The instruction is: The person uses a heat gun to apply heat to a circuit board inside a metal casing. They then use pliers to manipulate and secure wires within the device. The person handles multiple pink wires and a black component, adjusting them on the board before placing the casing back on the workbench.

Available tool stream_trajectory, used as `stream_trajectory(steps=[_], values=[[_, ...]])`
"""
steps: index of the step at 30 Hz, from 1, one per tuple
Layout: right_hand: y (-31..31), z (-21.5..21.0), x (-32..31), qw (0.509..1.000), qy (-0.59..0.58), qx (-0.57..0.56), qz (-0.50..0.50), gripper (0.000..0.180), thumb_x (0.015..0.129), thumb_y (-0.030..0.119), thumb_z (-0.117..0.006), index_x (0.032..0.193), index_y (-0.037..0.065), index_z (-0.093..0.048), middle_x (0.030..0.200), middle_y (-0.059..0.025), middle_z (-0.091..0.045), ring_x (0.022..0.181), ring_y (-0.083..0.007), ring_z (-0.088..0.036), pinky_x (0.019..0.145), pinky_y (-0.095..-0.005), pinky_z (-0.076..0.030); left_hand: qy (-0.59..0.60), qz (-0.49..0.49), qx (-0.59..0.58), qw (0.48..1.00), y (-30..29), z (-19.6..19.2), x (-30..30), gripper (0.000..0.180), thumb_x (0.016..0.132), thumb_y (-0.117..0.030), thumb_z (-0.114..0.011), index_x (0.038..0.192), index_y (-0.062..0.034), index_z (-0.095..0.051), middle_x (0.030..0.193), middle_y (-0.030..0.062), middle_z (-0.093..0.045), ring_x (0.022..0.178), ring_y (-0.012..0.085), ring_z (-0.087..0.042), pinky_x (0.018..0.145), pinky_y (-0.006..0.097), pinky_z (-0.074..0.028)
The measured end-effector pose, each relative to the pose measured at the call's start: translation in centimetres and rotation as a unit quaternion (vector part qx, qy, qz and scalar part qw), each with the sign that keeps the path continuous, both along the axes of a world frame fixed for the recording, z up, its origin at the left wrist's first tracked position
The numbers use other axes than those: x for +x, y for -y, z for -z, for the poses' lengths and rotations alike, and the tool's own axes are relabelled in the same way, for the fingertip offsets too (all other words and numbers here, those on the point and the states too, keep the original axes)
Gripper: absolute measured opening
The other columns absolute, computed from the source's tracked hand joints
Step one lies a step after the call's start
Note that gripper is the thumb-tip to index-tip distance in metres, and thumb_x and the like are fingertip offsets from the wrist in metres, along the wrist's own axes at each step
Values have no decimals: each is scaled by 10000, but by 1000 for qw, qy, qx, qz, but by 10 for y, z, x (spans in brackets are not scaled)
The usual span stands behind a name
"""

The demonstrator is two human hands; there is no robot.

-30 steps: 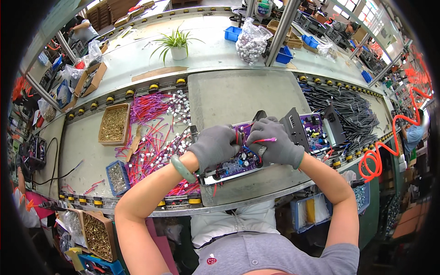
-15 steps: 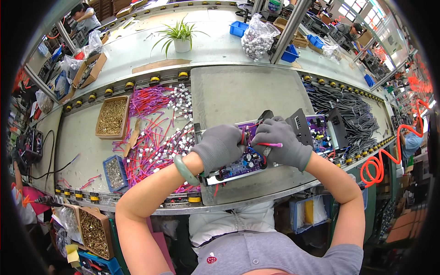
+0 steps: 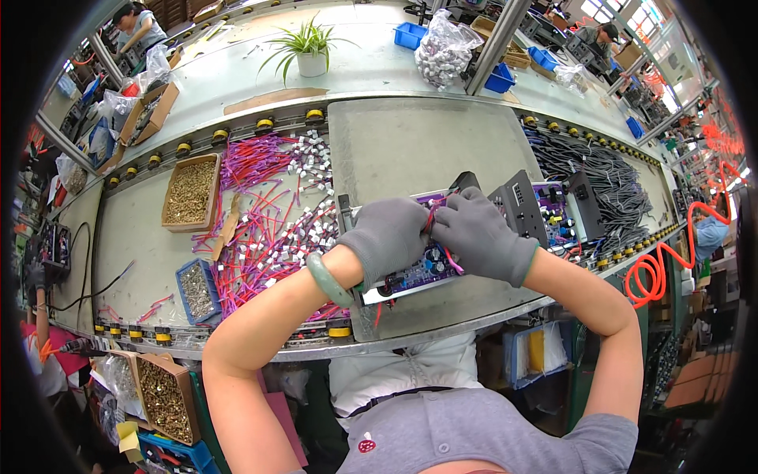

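Observation:
Both of my hands wear grey gloves and meet over a purple circuit board (image 3: 426, 274) in an open metal-edged unit. The fingers of my left hand (image 3: 390, 237) are closed at a small bundle of red wires (image 3: 432, 212). From the other side, my right hand (image 3: 483, 239) pinches at the same wires. A pink-sleeved wire end (image 3: 452, 263) hangs below my right fingers, over the board. The fingertips partly hide what they grip. A black panel (image 3: 519, 207) stands beside my right hand, and a second purple board (image 3: 550, 207) lies just past it.
Loose red and purple wires with white connectors (image 3: 272, 225) lie left. Near them are a box of brass parts (image 3: 190, 192) and a blue tray of small metal parts (image 3: 197, 291). Black cables (image 3: 596, 182) pile up right, near a coiled orange hose (image 3: 651, 278). A potted plant (image 3: 312, 62) stands behind.
My hands have drawn closer together over the board, and my right hand has turned. The pink wire end, which pointed right across my right hand, now hangs downward beneath it.

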State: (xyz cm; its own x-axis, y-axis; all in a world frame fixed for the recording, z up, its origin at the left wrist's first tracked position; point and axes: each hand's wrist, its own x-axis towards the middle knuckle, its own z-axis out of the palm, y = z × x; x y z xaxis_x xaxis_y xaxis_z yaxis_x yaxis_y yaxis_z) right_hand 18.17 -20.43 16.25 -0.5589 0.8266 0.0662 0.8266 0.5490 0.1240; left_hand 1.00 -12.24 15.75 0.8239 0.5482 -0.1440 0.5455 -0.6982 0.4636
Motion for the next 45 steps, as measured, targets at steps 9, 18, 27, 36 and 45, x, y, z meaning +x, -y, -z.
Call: stream_trajectory(steps=[9, 18, 27, 36, 45], values=[[2, 13, 15, 874, -473, -28, 110, 88, 781, 90, -716, 859, 57, -693, 801, -94, -629, 739, -251, -610, 677, -357, -492, 54, -50, -113, 991, -19, -2, 4, 274, 828, -317, -640, 978, -107, -732, 904, 146, -709, 867, 318, -681, 817, 410, -529], [10, 14, 13, 837, -535, -28, 113, 76, 804, 74, -700, 874, 44, -701, 791, -97, -626, 747, -219, -613, 684, -325, -497, 46, -67, -118, 990, -10, -3, 3, 235, 851, -279, -670, 999, -107, -731, 872, 148, -709, 795, 281, -687, 746, 368, -526], [6, 16, 17, 846, -525, 3, 90, 68, 781, 92, -692, 834, 53, -674, 751, -95, -616, 713, -253, -591, 650, -344, -486, -11, 23, 62, 998, 2, -6, 14, 207, 874, -295, -628, 985, -128, -680, 859, 145, -680, 818, 340, -663, 731, 441, -523], [6, 17, 18, 842, -527, -5, 117, 95, 778, 101, -715, 858, 57, -690, 757, -103, -619, 724, -252, -609, 644, -339, -491, -19, 62, 98, 993, -1, 0, 19, 218, 883, -278, -601, 1063, -158, -626, 807, 126, -660, 767, 355, -652, 676, 472, -512], [10, 16, 18, 832, -545, 6, 97, 96, 789, 88, -715, 869, 39, -696, 772, -106, -629, 716, -232, -623, 655, -327, -497, -24, 115, 66, 991, -8, -4, 16, 189, 851, -222, -605, 996, -103, -628, 907, 130, -650, 834, 346, -653, 690, 474, -520]])
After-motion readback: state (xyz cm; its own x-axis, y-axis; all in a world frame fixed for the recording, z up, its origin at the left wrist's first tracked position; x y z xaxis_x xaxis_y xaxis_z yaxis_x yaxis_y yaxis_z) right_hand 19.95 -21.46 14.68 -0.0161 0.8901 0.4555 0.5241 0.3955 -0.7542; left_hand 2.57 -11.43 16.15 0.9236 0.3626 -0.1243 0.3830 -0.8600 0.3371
